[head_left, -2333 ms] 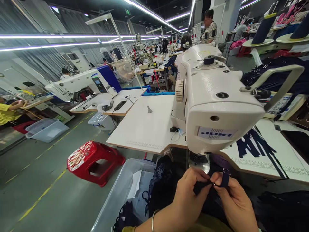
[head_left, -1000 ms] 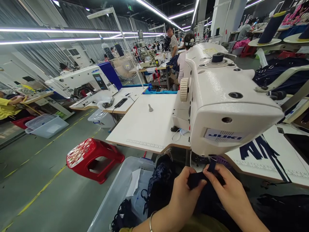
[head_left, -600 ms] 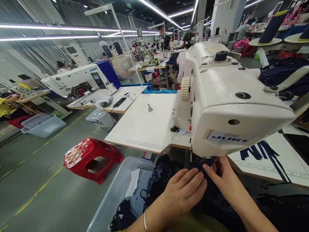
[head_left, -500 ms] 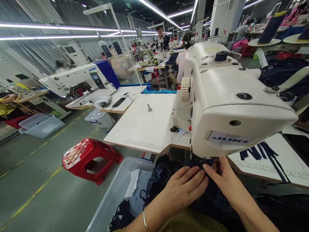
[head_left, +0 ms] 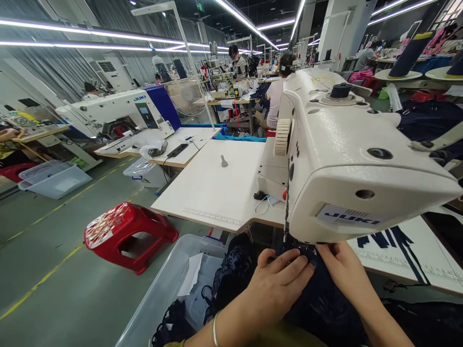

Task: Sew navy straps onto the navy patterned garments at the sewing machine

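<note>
At the front of a white sewing machine (head_left: 336,144), dark navy fabric (head_left: 320,301) runs under the machine head and drapes down over the lap. My left hand (head_left: 277,284) lies over this fabric with bent fingers, gripping it just below the machine head. A bangle circles the left wrist. Close by on the right, my right hand (head_left: 342,267) pinches the fabric's edge, its fingertips partly hidden beneath the head. The needle area is mostly covered by the head and fingers. Navy lace pieces (head_left: 235,265) hang to the left, into a clear plastic bin (head_left: 144,308).
A white table (head_left: 213,188) with a small grey metal piece extends left of the machine. Navy strips (head_left: 401,241) lie on the right tabletop. A red stool (head_left: 126,236) stands on the floor at left. Other machines, a fan (head_left: 186,98) and several people are beyond.
The right hand has shifted slightly right and lower, away from the left fingertips, showing more fabric between them. My left hand stays on the fabric. The view has tilted slightly.
</note>
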### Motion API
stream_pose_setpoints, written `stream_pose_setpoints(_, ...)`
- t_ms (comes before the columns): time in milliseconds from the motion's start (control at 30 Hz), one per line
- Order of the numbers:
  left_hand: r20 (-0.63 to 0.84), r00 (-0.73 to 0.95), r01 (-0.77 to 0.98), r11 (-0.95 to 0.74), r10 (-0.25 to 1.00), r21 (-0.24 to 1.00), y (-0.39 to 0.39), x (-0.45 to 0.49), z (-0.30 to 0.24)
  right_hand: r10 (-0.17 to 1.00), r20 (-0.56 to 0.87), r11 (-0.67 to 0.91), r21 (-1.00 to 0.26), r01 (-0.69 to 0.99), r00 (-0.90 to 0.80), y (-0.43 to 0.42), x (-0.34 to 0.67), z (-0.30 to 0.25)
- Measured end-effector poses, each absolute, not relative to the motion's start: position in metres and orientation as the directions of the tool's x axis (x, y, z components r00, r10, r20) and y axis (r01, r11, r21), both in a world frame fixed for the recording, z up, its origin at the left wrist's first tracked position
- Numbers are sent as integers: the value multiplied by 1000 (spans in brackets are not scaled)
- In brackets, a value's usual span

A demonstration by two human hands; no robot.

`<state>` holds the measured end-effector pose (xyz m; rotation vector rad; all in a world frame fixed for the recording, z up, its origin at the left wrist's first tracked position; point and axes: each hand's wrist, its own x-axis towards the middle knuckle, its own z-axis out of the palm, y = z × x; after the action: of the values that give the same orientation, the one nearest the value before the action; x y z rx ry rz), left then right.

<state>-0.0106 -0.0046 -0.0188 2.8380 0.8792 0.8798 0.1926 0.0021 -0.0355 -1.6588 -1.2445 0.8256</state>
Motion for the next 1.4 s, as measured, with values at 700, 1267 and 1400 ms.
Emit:
stream_pose_setpoints(700,539,688,557,-830,485,36,-2,-9,-24,999,14,-11,-858,514,44,5,206,-15)
stream_pose_setpoints(1267,486,428,358,-637,762,683,-11,11,-9,964,243,262,-793,551,-108,-51,198,-6)
stream_pose_setpoints(1400,494,394,361,-624,775,693,-17,11,-12,933,352,333,-760,558,-78,-56,195,-12)
